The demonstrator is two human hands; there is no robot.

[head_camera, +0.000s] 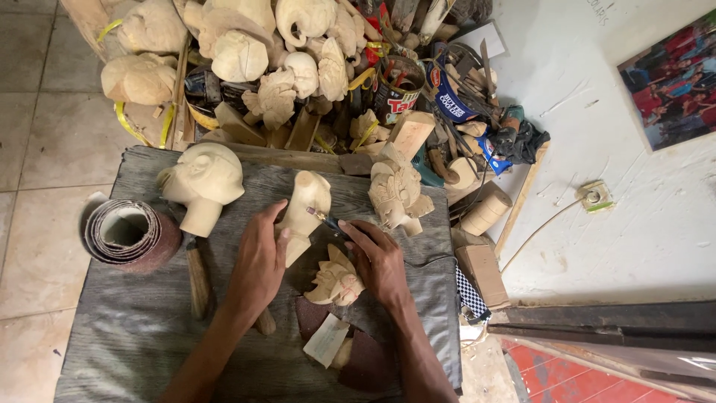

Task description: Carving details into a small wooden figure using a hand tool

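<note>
on the grey weathered plank bench (134,328): left hand (257,261) clamped round pale unfinished wooden figure (304,213), right hand (380,261) fingers pinched on thin dark-tipped carving tool (328,221); mid-carving, seemingly; steady grip needed.

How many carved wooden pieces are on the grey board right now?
4: a round head at upper left, one under the left hand, one at upper right, one by the right hand. More may be hidden.
</note>
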